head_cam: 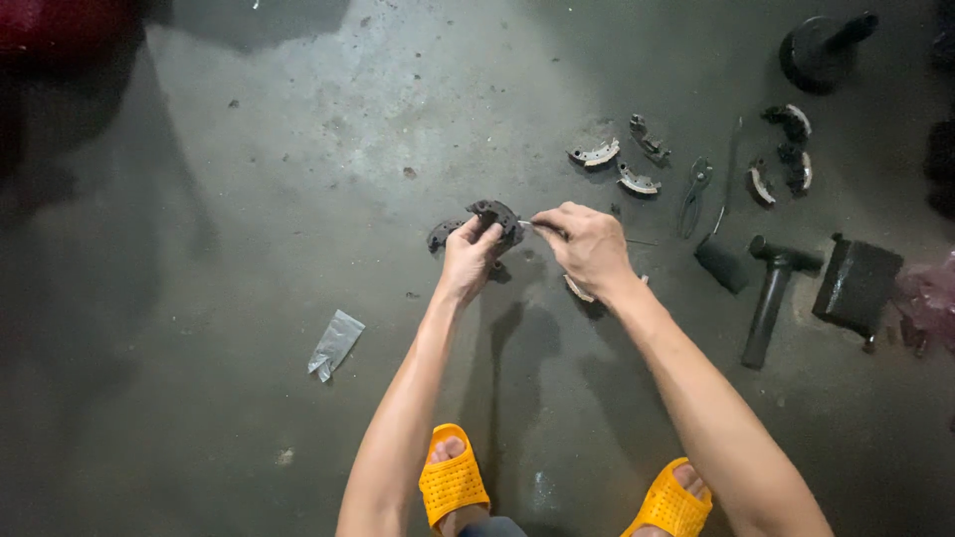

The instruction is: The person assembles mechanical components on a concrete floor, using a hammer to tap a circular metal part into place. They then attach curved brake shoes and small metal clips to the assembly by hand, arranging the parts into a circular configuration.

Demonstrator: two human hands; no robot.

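Dark, stained concrete floor [298, 149], dimly lit, deep shadow in the corners

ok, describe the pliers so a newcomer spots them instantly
Start at the right hand and look right across the concrete floor. The pliers lie just before the black hammer, below the curved brake shoes: the only slim two-handled tool there.

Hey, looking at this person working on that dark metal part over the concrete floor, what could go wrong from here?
1. The thin metal tool in the right hand points toward the left hand, which grips the dark curved metal part; a slip might jab the fingers.
2. The part is held in the air above the grey concrete floor; if dropped, it may land near the feet in open yellow sandals.
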